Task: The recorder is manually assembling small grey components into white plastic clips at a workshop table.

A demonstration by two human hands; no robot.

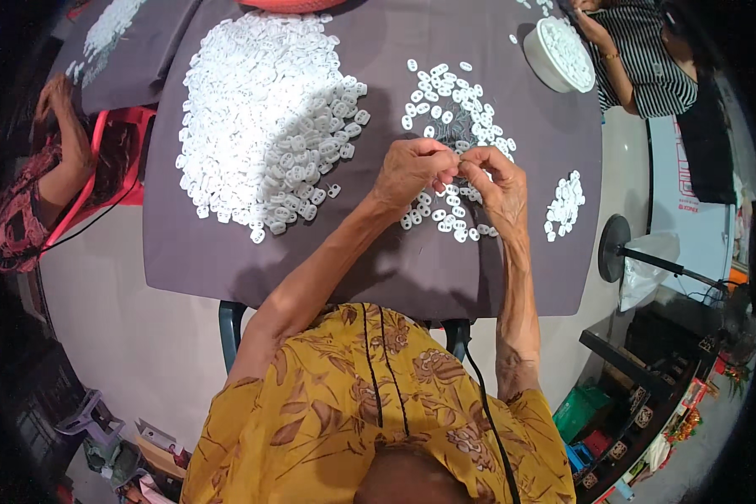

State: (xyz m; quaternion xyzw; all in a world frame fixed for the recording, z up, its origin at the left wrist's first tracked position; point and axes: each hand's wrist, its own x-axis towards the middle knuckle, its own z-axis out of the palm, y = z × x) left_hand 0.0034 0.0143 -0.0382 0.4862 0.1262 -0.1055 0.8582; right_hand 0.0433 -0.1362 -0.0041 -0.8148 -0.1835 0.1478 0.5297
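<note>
My left hand point(413, 175) and my right hand point(497, 181) meet fingertip to fingertip above the table. Both are closed in a pinch on something too small to make out. Around and beyond them lie loose small white oval plastic pieces point(454, 212), each with two holes. Just past my fingertips is a little heap of thin dark grey bits point(454, 128), partly hidden by my hands. To the left spreads a big pile of the same white pieces point(252, 109). A smaller cluster of white pieces point(565, 204) sits right of my right hand.
A grey-brown cloth covers the table point(370, 260). At the far right stands a white tub point(560, 55) full of white pieces, beside a person in a striped top point(647, 71). Another person's arm point(65, 143) is at the left, near a red chair point(101, 160). A red basin's rim point(290, 5) shows at the far edge.
</note>
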